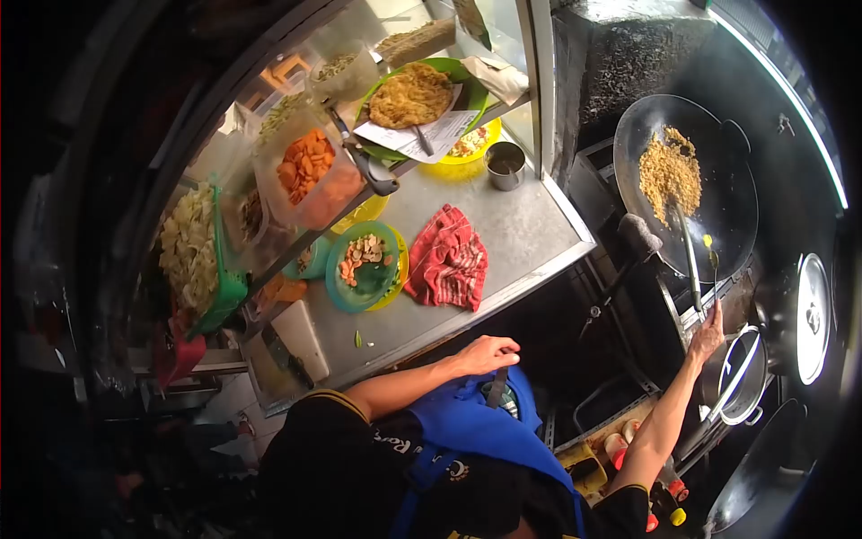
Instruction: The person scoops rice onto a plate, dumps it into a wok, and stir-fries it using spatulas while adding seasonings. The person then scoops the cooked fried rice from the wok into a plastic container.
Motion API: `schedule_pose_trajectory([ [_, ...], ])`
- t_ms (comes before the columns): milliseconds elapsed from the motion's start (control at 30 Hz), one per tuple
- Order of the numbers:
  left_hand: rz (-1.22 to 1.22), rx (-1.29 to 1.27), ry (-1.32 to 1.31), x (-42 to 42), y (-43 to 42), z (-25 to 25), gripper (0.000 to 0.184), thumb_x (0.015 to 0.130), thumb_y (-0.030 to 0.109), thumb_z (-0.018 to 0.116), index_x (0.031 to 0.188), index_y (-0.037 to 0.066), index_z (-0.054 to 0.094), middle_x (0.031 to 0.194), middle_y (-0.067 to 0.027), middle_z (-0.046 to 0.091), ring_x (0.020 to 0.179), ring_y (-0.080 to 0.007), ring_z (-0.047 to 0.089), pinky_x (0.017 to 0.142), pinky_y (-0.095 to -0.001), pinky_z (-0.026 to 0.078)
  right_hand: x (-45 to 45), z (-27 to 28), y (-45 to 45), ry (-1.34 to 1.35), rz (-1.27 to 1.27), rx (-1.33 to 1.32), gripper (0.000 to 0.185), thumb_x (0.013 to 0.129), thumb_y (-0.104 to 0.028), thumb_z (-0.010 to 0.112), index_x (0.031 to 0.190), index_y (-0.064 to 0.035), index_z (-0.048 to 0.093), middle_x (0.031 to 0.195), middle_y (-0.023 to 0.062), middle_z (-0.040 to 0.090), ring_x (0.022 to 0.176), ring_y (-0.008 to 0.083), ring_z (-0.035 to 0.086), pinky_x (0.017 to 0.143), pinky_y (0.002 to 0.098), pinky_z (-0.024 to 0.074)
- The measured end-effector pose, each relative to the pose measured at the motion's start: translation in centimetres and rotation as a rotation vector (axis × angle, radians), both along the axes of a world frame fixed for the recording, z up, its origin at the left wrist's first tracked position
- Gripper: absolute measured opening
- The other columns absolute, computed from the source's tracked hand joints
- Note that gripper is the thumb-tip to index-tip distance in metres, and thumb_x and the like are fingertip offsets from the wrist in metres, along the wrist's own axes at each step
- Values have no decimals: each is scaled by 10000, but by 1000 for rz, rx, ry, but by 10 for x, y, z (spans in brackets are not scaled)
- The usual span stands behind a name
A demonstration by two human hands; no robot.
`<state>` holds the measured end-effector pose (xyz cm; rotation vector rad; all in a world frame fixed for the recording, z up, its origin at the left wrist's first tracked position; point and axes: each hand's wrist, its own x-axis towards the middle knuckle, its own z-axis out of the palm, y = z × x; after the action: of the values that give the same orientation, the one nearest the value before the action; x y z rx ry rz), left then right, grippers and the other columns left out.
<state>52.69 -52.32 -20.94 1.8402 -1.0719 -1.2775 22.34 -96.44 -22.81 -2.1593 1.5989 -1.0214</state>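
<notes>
My right hand (707,340) reaches to the near edge of the wok (727,202) and is closed on the thin handle of what looks like a spoon (715,260). A bit of yellow shows just above the spoon. A ladle or turner (688,251) leans in the wok, its head in the browned fried rice (672,175) and its handle ending close to my right hand. At my waist, my left hand (488,355) has its fingers curled in, with nothing visible in them. Below it is the blue apron (485,418), something stuffed in its pocket.
On the metal counter (530,225) lie a red cloth (449,259), a green bowl of chopped pieces (362,265) and a metal cup (505,166). An omelette (411,95) sits on the shelf above, near sliced carrots (307,164). Right are a pot (743,377) and a lid (813,317).
</notes>
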Motion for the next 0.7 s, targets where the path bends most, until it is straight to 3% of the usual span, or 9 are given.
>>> schedule_pose_trajectory([
  [267, 35, 55, -58, -5, 13, 11, 441, 888, 364, 620, 1170, 25, 627, 1066, -163, 684, 957, -261, 672, 862, -363, 517, 1, 15, -7, 193, -14, 35, 289, 986, -202, 478, 1223, -126, 625, 1099, 168, 667, 1028, 322, 648, 841, 411, 493],
  [300, -17, 40, -87, -5, 4, 16, 438, 891, 362, 618, 1171, 25, 626, 1065, -163, 684, 968, -260, 671, 868, -360, 516, 0, 23, -14, 64, 11, 8, 284, 981, -194, 483, 1206, -126, 641, 1077, 160, 679, 977, 299, 671, 835, 393, 501],
  [367, -46, 36, -38, -9, -6, 11, 448, 890, 373, 632, 1181, 34, 625, 1096, -151, 678, 1004, -227, 659, 889, -350, 511, 10, 95, -4, 80, -76, 161, 274, 971, -181, 497, 1175, -104, 662, 1062, 129, 697, 947, 204, 672, 852, 315, 500],
  [400, -76, 49, -39, -15, -16, 24, 437, 889, 366, 639, 1189, 49, 628, 1107, -142, 675, 1016, -217, 654, 895, -345, 509, -4, 97, -20, -201, 156, -246, 258, 966, -198, 523, 1151, -91, 667, 1063, 102, 701, 971, 190, 666, 840, 298, 498],
  [433, -100, 22, -48, -20, -22, 14, 433, 882, 367, 641, 1178, 52, 635, 1090, -151, 682, 1003, -237, 666, 895, -347, 512, -11, 154, 8, -48, -20, -278, 241, 951, -214, 559, 1125, -95, 675, 1042, 85, 708, 941, 218, 675, 813, 311, 505],
  [467, -137, 36, -18, -23, -29, 4, 427, 885, 359, 644, 1179, 49, 634, 1086, -145, 684, 1007, -232, 664, 902, -348, 511, -28, 194, 31, 24, 8, -536, 254, 953, -212, 530, 1130, -86, 660, 1087, 175, 666, 1009, 311, 657, 863, 388, 487],
  [500, -161, 24, 51, -27, -34, -6, 418, 880, 341, 657, 1174, 45, 635, 1073, -139, 689, 1006, -228, 664, 896, -351, 513, -43, 245, 48, 75, -134, -374, 203, 928, -180, 573, 1061, -61, 669, 1025, 206, 665, 987, 360, 644, 816, 386, 503],
  [567, -233, 29, 45, -37, -44, 0, 417, 870, 327, 673, 1170, 39, 634, 1074, -144, 686, 992, -213, 663, 890, -347, 511, -99, 306, 91, 139, -243, -395, 171, 896, -142, 632, 1048, -71, 670, 959, 182, 683, 895, 311, 682, 726, 350, 524],
  [700, -411, -21, 29, -53, -62, 2, 394, 879, 317, 664, 1160, 41, 643, 1078, -143, 686, 1013, -218, 653, 896, -327, 498, -200, 352, 223, 37, -495, -438, 169, 929, -172, 595, 1043, -76, 673, 910, 117, 703, 820, 219, 696, 704, 322, 531],
])
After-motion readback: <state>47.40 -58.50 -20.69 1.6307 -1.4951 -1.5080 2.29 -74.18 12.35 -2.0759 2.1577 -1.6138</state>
